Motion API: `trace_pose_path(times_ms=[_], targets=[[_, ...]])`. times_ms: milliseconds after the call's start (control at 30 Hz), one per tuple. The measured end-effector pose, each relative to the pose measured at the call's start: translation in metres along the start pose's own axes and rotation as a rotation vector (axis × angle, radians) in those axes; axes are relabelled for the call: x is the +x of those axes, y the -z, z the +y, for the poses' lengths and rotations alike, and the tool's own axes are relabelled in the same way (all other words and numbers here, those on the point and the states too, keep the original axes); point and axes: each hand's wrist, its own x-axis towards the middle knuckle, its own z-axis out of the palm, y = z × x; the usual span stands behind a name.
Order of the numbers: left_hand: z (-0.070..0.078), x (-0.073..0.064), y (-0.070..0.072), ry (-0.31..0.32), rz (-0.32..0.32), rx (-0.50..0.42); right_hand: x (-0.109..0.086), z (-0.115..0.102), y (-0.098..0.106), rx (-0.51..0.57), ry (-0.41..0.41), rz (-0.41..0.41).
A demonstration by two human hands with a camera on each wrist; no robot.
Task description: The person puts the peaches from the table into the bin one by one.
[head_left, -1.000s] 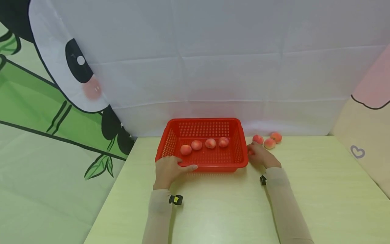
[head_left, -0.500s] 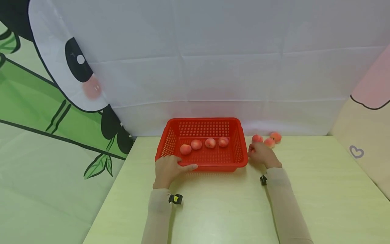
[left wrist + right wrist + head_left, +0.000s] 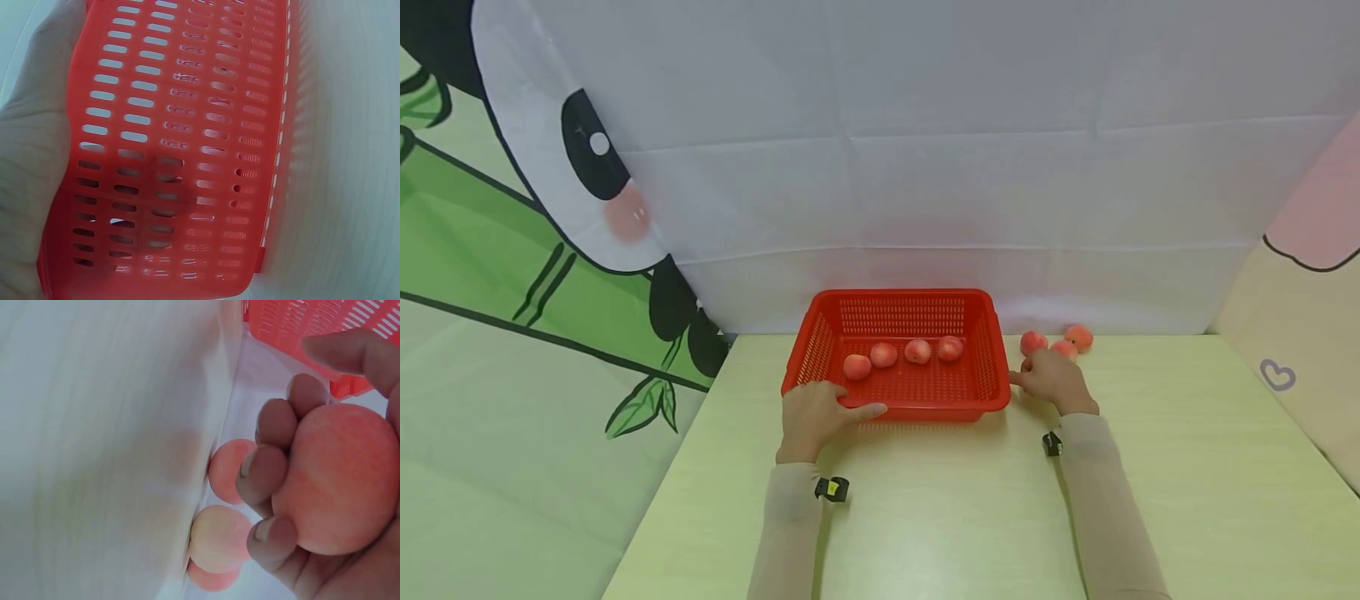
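A red plastic basket (image 3: 895, 412) with slotted walls stands at the back of the table, with several peaches (image 3: 883, 356) in a row inside. At its front left corner, my left hand (image 3: 815, 421) grips the rim, thumb lying along the front edge. The left wrist view shows the slotted wall (image 3: 175, 125) beside the palm. My right hand (image 3: 1052, 382) is just right of the basket. In the right wrist view its curled fingers (image 3: 265, 472) hold a peach (image 3: 344, 481) against the palm, with the thumb extended. That peach is hidden by the hand in the head view.
Three loose peaches (image 3: 1079, 337) lie on the table just beyond my right hand, near the back edge. A printed cloth backdrop (image 3: 955, 183) hangs right behind the table (image 3: 925, 517).
My right hand has shifted very slightly right, and the peach glimpsed by its fingers has gone out of sight in the head view. The left hand and basket have stayed put.
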Motion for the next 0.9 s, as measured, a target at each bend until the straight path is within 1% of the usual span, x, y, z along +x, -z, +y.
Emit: trace_pose_path(times_ms=[100,267,433,600,767,900], targets=[[0.000,0.000,0.000,0.005,-0.008,0.003,-0.002,0.001,0.003,-0.012,-0.007,-0.006],[-0.001,0.001,-0.001,0.006,-0.009,0.009,-0.004,0.001,0.006,-0.014,0.011,-0.014],[0.000,0.001,-0.001,0.012,-0.013,0.012,-0.006,0.003,0.007,-0.018,0.026,0.005],[0.000,0.000,-0.001,0.009,-0.012,0.018,-0.012,0.000,0.013,-0.007,0.050,0.024],[-0.001,0.001,0.000,-0.005,0.004,0.021,-0.019,-0.006,0.023,-0.003,0.058,0.068],[-0.001,0.001,0.000,-0.006,-0.003,0.028,-0.026,-0.013,0.033,-0.018,0.074,0.114]])
